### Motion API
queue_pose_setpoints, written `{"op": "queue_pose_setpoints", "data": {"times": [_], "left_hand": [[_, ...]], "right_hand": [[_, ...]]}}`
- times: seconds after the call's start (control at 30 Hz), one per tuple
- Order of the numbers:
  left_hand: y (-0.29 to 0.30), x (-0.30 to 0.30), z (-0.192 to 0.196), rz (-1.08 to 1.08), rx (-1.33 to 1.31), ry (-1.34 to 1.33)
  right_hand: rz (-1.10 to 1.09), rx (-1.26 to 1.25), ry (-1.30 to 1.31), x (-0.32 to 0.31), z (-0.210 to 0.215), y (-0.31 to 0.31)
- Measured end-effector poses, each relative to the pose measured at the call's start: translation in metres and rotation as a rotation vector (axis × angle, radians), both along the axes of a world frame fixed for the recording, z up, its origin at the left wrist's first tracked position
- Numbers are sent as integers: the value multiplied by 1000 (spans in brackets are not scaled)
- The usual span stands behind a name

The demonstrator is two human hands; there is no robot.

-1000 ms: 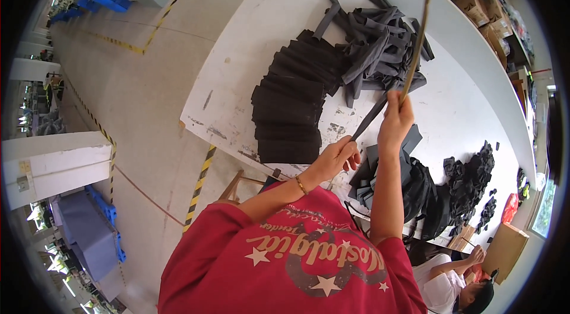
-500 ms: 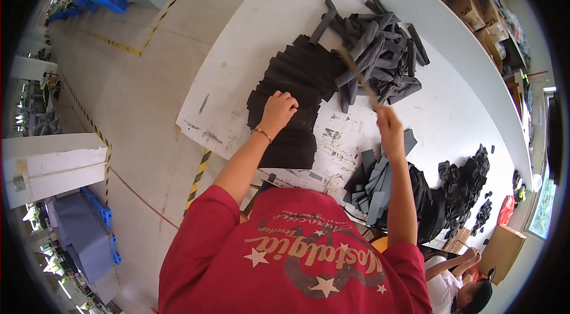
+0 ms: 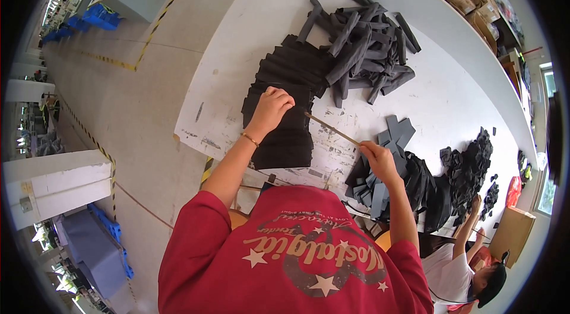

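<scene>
Overlapping black fabric pieces [image 3: 279, 147] lie in a row along the left part of the white table. Over the middle of this row is my left hand [image 3: 272, 111], its fingers bent and pressed together at the dark cloth; what they pinch, if anything, is hidden. My right hand [image 3: 380, 161] grips the near end of a thin brown stick [image 3: 332, 129]. The far tip of the stick points left and reaches the right edge of the black row, close to my left fingers. Beyond the row is a loose heap of dark grey rolled fabric strips [image 3: 371, 46].
Flat grey pieces [image 3: 380, 189] and a black bundle [image 3: 438, 207] lie right of my right arm. Farther right is a pile of small black pieces [image 3: 472, 162]. Another person [image 3: 460, 272] works at the lower right. A raised panel [image 3: 457, 40] borders the table's far side.
The stick has swung down and left, from over the grey strips to the black row. My right hand has shifted left and nearer. My left hand stays at about the same place.
</scene>
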State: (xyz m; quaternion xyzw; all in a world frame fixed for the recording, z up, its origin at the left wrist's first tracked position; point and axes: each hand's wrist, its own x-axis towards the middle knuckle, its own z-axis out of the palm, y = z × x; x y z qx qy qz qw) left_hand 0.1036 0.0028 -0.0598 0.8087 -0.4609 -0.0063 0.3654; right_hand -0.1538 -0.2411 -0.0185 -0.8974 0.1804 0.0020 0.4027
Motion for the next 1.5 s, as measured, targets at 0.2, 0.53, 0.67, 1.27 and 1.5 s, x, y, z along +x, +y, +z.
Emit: {"op": "queue_pose_setpoints", "data": {"times": [0.2,0.53,0.67,1.27,1.5], "left_hand": [[-43,-68,39,-45,-79,-197],[-36,-101,-14,496,-1323,1844],[-38,-92,10,612,-1298,1791],[-42,-82,5,611,-917,1789],[-47,-114,35,502,-819,1903]], "right_hand": [[-63,229,-43,50,-38,52],[-205,162,-208,65,-40,141],[-221,159,-54,56,-30,143],[73,302,395,-73,33,98],[-39,346,316,-41,34,98]]}}
